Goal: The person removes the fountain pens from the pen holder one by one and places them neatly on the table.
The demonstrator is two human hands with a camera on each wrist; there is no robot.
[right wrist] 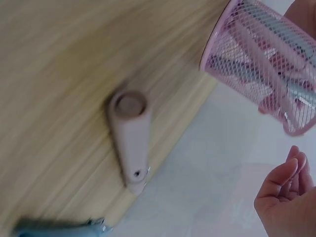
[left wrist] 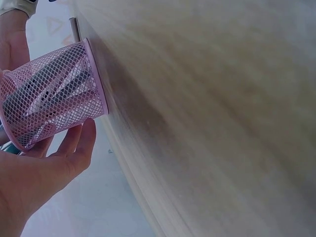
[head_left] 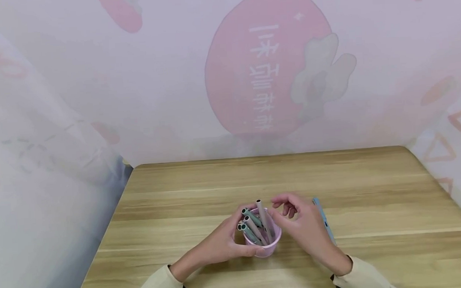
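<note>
left hand (head_left: 223, 243): fingers curled round pink mesh pen cup (head_left: 263, 241) holding grey pens (head_left: 253, 226) | right hand (head_left: 303, 224): fingers loosely apart, empty, just right of cup | blue pen (head_left: 324, 221): on wooden table (head_left: 179, 206), right

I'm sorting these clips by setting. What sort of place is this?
Probably a small desk booth: a wooden table enclosed by a pink printed curtain, with a pink mesh pen cup of pens on it.
</note>
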